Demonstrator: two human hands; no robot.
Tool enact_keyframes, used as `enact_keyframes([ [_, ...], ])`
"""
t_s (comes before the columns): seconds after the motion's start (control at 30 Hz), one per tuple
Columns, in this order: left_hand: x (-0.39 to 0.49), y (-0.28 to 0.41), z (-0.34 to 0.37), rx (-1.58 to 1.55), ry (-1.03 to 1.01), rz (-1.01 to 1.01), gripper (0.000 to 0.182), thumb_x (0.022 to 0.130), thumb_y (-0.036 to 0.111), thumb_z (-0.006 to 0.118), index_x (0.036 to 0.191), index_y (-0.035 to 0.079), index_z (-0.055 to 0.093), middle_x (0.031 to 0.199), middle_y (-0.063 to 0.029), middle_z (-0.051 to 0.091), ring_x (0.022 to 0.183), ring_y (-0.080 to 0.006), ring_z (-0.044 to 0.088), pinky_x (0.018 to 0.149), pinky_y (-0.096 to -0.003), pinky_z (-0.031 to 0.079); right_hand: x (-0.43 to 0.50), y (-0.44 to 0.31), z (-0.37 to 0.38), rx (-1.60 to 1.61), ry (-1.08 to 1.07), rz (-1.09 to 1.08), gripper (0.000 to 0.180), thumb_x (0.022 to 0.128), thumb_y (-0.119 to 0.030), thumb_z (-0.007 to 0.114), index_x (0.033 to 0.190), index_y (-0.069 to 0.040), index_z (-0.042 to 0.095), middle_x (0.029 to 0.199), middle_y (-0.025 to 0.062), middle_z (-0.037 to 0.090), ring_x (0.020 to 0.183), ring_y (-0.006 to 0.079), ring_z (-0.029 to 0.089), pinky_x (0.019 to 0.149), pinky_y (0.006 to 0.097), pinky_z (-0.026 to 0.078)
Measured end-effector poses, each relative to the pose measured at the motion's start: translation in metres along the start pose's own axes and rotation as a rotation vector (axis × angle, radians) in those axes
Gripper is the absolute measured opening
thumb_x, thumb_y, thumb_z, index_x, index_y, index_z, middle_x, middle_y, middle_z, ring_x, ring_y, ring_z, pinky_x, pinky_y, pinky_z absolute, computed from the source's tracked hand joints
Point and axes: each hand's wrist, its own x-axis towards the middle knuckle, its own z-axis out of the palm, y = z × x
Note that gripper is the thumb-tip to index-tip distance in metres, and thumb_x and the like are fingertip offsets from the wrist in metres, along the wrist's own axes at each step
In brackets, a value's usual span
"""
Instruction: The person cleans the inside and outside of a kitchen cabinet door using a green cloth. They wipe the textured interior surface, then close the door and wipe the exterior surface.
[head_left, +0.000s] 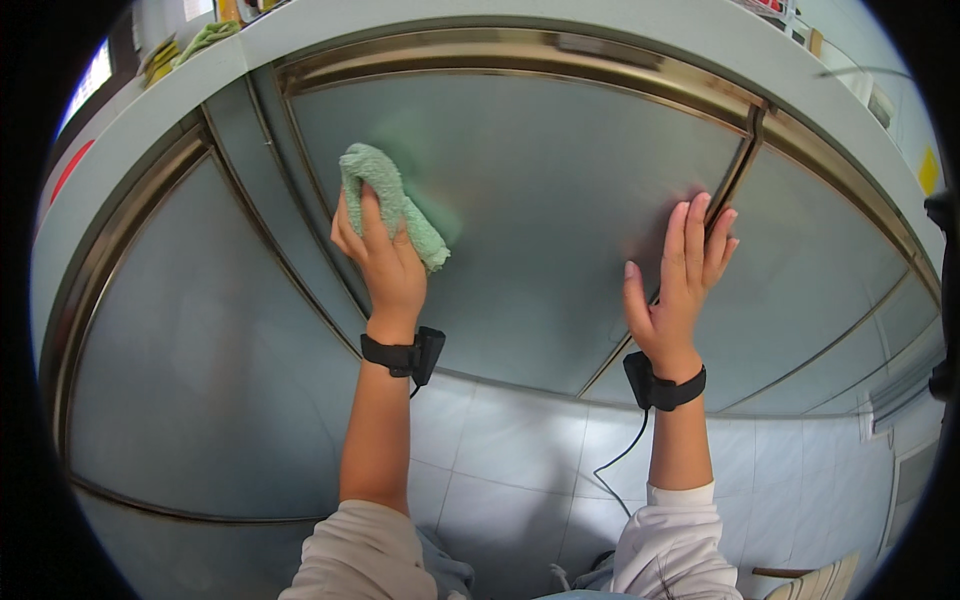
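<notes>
My left hand grips a folded pale green cloth against the upper left of a grey cabinet door. The door has a glossy surface and a bronze-coloured metal frame, and it reflects the cloth. My right hand lies flat with fingers spread, holding nothing. It rests across the metal edge strip between this door and the cabinet door to the right. A black strap with a small device circles each wrist.
A white countertop runs above the doors, with another green cloth at its left. More cabinet doors stand at the left. White floor tiles lie below. A black cable hangs from the right wrist. A striped item is at the lower right.
</notes>
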Motion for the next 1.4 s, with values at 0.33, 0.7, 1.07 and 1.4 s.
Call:
enact_keyframes([
  [0.33,0.024,-0.021,-0.016,-0.054,0.047,-0.063,0.052,0.105,0.014,0.052,0.154,-0.002,0.041,0.155,-0.0239,0.027,0.142,-0.0397,0.029,0.118,-0.0519,0.025,0.0,-0.004,0.003,-0.006,0.016,0.044,0.074,0.085,-0.013,0.064,0.155,0.0,0.043,0.167,0.0167,0.035,0.159,0.0431,0.015,0.127,0.0539,0.001],
  [0.7,0.134,-0.023,-0.062,0.158,-0.048,0.062,0.049,0.099,0.011,0.059,0.147,0.005,0.053,0.145,-0.0226,0.041,0.133,-0.0383,0.044,0.113,-0.0459,0.037,-0.002,-0.002,0.001,0.045,0.019,0.062,0.069,0.085,-0.014,0.064,0.152,0.0,0.049,0.165,0.0154,0.039,0.158,0.0432,0.018,0.127,0.0549,0.001],
  [1.07,0.158,0.015,-0.079,0.391,-0.139,0.079,0.04,0.093,0.007,0.057,0.131,-0.002,0.062,0.139,-0.0206,0.056,0.124,-0.0392,0.053,0.106,-0.0465,0.044,-0.001,-0.006,-0.002,0.085,0.022,0.089,0.061,0.084,-0.011,0.061,0.145,-0.006,0.06,0.161,0.004,0.048,0.157,0.0406,0.021,0.127,0.0536,0.002],
  [1.4,0.132,0.086,-0.044,0.255,-0.124,0.194,0.04,0.091,0.003,0.056,0.129,-0.003,0.065,0.137,-0.023,0.059,0.124,-0.0402,0.057,0.108,-0.0454,0.044,0.002,-0.007,-0.007,0.147,0.02,0.098,0.059,0.084,-0.008,0.06,0.142,-0.01,0.063,0.16,-0.0021,0.049,0.157,0.0374,0.024,0.127,0.0519,0.005],
])
